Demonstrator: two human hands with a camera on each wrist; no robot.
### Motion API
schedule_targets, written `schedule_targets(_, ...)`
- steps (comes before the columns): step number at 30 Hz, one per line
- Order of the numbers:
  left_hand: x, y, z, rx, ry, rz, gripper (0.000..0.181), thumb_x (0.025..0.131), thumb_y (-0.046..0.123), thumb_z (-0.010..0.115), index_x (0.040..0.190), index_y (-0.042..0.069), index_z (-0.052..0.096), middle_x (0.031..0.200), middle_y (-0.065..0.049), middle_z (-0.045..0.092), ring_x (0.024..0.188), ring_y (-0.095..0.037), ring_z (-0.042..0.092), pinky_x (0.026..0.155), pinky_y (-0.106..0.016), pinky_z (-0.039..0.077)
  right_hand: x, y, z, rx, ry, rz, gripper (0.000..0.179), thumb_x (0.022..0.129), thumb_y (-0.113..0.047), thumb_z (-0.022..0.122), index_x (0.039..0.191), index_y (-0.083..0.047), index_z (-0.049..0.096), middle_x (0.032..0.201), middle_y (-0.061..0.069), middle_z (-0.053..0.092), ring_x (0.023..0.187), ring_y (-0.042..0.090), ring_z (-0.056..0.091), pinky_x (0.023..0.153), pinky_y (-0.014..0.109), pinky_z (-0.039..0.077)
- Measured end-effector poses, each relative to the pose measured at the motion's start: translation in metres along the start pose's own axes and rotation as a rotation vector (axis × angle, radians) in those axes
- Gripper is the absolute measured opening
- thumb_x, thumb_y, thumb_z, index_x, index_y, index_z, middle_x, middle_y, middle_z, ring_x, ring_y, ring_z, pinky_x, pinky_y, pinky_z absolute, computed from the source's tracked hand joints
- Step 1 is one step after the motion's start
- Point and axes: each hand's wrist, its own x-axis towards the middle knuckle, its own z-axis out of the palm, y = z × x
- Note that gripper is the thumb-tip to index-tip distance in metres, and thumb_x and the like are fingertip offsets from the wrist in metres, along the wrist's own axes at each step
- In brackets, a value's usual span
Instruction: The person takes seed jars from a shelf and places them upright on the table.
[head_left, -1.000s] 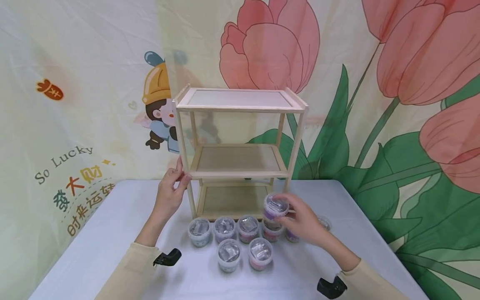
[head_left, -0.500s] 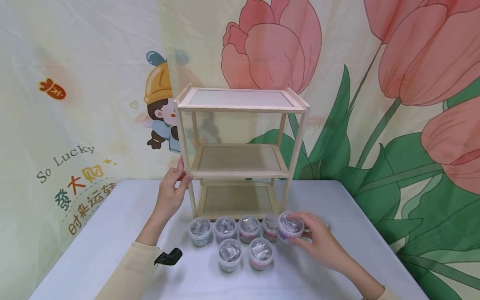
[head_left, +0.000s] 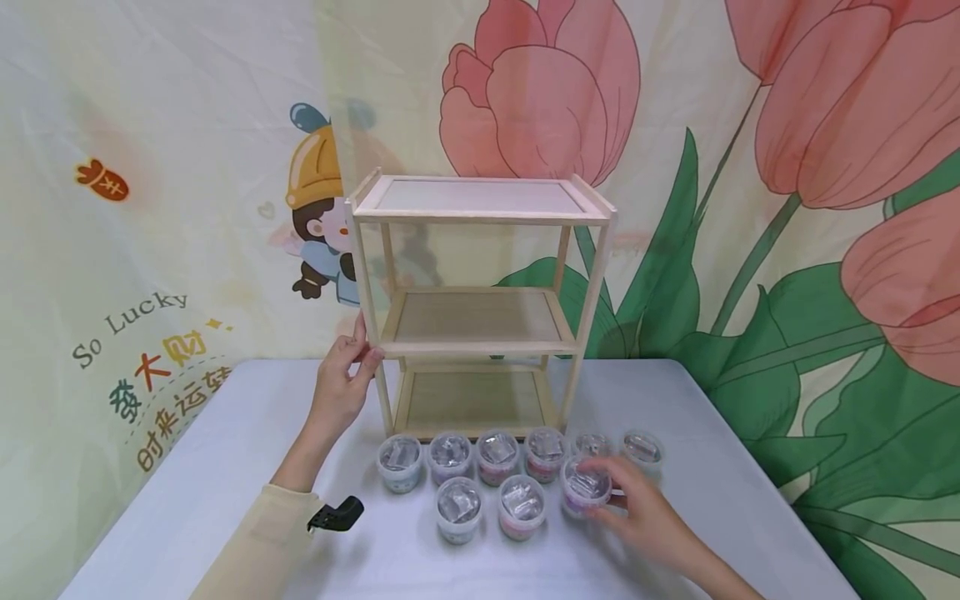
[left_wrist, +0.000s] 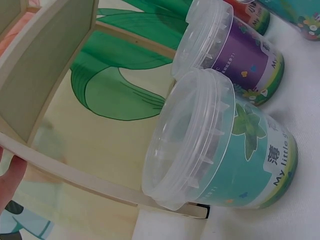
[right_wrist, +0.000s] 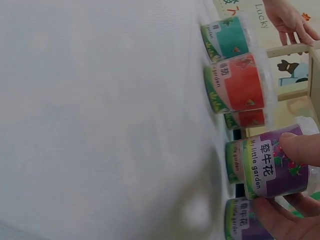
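A small three-tier wooden shelf (head_left: 476, 347) stands on the table. My left hand (head_left: 345, 371) holds its left front post at middle-shelf height, thumb in front. My right hand (head_left: 641, 508) pinches a small purple-labelled plastic tub (head_left: 585, 493) with a clear lid between thumb and fingers. In the right wrist view that purple tub (right_wrist: 277, 162) reads "My little garden" and appears raised off the cloth. Beside it in the front row are a pink-based tub (head_left: 521, 521) and a teal-labelled tub (head_left: 458, 525). The teal tub (left_wrist: 245, 155) nearest the left post fills the left wrist view.
Several lidded tubs line the shelf's front foot, from a left-end tub (head_left: 399, 477) to a far-right tub (head_left: 642, 450). A white cloth (head_left: 315, 575) covers the table. Behind hangs a tulip-printed curtain (head_left: 750, 292).
My right hand has brought the purple tub down and toward me, from above the back row to the right of the front row. My left hand stays at the post.
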Motion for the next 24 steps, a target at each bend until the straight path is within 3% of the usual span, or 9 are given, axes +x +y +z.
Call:
schedule_targets(6, -0.001, -0.001, 0.000, 0.002, 0.005, 0.003, 0.061, 0.104, 0.012, 0.069, 0.160, 0.006, 0.045, 0.100, -0.014, 0.056, 0.102, -0.021, 0.063, 0.080, -0.024, 0.052, -0.004, 0.006, 0.007, -0.014, -0.024, 0.017, 0.056, 0.085, 0.002, 0.085, 0.134, -0.013, 0.064, 0.128, 0.007, 0.064, 0.119, 0.009, 0.062, 0.086, 0.030, 0.063)
schedule_targets(9, -0.001, 0.000, 0.000, 0.003, 0.010, 0.008, 0.058, 0.104, 0.011, 0.069, 0.157, 0.005, 0.048, 0.100, -0.014, 0.056, 0.103, -0.024, 0.064, 0.079, -0.021, 0.051, -0.006, 0.007, 0.009, -0.011, -0.028, 0.003, 0.055, 0.085, 0.002, 0.085, 0.134, -0.012, 0.064, 0.131, 0.008, 0.063, 0.122, 0.010, 0.061, 0.086, 0.032, 0.063)
schedule_targets(16, -0.001, 0.001, 0.000, -0.004, 0.002, 0.000, 0.065, 0.105, 0.012, 0.068, 0.163, 0.009, 0.039, 0.101, -0.015, 0.056, 0.103, -0.026, 0.064, 0.078, -0.008, 0.045, -0.010, 0.007, 0.013, -0.002, -0.049, 0.024, 0.055, 0.086, 0.001, 0.085, 0.134, -0.012, 0.062, 0.131, 0.009, 0.062, 0.122, 0.011, 0.061, 0.086, 0.029, 0.062)
schedule_targets(24, 0.000, -0.001, 0.002, 0.007, 0.022, 0.026, 0.065, 0.104, 0.009, 0.068, 0.162, 0.004, 0.039, 0.100, -0.016, 0.056, 0.100, -0.033, 0.066, 0.076, -0.015, 0.048, -0.014, 0.008, 0.014, -0.007, -0.102, 0.065, 0.054, 0.092, -0.007, 0.082, 0.139, -0.016, 0.056, 0.138, 0.009, 0.057, 0.128, 0.019, 0.058, 0.088, 0.027, 0.061)
